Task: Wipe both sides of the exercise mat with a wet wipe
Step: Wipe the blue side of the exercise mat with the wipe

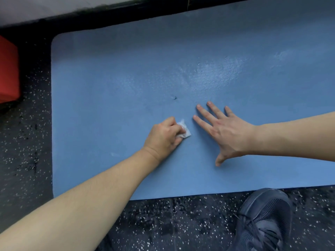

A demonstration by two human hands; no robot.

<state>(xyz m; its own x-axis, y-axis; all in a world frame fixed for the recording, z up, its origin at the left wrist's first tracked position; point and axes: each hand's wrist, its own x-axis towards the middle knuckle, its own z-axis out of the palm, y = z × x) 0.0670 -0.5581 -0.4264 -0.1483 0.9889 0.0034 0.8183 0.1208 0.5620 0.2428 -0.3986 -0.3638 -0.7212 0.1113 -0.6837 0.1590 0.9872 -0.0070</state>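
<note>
A blue exercise mat (pixel 112 84) lies flat on the dark speckled floor and fills most of the view. My left hand (pixel 164 137) grips a small crumpled white wet wipe (pixel 58 131) against the mat near its middle; most of the wipe is hidden under my fingers. My right hand (pixel 227 132) lies flat on the mat just to the right, fingers spread and straight, palm down. A wet sheen (pixel 215 73) shows on the mat beyond my hands. A small dark mark (pixel 174 98) sits on the mat above the wipe.
A red block (pixel 8 69) stands at the left edge on the black speckled floor (pixel 27 142). My dark shoe (pixel 264 221) rests on the floor by the mat's near edge at the lower right. A wall base runs along the far side.
</note>
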